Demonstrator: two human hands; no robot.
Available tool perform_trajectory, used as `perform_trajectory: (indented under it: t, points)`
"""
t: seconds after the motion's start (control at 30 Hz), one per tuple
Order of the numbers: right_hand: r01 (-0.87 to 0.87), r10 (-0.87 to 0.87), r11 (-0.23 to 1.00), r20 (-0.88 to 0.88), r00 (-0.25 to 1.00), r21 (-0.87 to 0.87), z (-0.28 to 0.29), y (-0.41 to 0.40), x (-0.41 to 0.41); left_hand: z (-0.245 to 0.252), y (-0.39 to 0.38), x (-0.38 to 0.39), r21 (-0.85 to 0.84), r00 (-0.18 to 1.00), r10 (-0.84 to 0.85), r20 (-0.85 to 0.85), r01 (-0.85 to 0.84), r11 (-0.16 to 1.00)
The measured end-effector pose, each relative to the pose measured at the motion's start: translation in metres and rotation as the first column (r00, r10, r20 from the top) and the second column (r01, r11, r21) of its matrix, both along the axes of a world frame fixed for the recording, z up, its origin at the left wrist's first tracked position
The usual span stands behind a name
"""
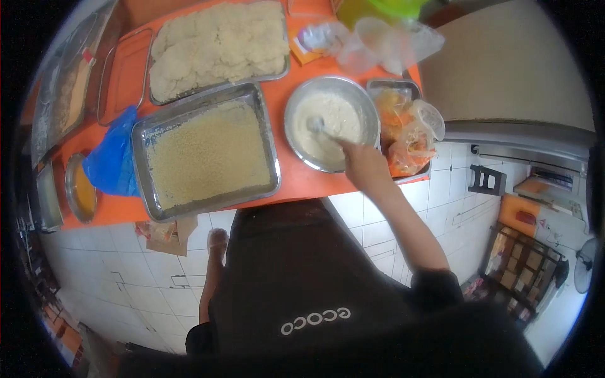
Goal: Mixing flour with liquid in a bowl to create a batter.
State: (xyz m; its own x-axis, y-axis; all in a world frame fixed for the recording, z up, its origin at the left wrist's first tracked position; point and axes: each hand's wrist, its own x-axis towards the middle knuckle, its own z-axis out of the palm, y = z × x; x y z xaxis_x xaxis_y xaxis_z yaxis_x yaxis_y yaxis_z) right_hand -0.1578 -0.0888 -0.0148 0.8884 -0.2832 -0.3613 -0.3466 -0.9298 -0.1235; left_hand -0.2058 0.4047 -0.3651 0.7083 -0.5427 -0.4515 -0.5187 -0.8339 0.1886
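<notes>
My right hand [366, 163] grips the handle of a metal spoon or ladle [317, 124], its head down in pale, thick batter [333, 106]. A round stainless-steel bowl [294, 144] holds the batter. Beside my body hangs my left hand [218, 242], apart from the table and seemingly in a clear plastic glove; its fingers are too small to make out. Left of the bowl sits a deep metal tray [208, 211] with yellowish crumbs [208, 151] spread over its bottom. Behind that, a second metal tray [287, 71] is heaped with crumb-coated pieces [220, 45].
On the orange table [288, 182], right of the bowl, a metal tray [394, 84] carries plastic bags of orange food [406, 146]. Clear plastic bags [378, 45] lie behind. Leftward are a blue plastic bag [113, 160], a bowl of orange liquid [84, 189] and a wire rack [125, 71].
</notes>
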Motion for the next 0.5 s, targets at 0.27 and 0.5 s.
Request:
perform_trajectory:
  t: [0.27, 0.5]
  points:
    - [-0.110, 0.112, 0.993, 0.030, 0.993, -0.051, 0.002, 0.006, -0.011, -0.018, 0.009, -0.011, 0.100, 0.997, 0.005, -0.078, 0.003, 0.995]
    - [-0.169, 0.171, 0.983, 0.017, 0.985, -0.064, 0.011, 0.009, -0.027, -0.012, 0.001, -0.005, 0.014, 0.959, 0.187, -0.215, -0.188, 0.982]
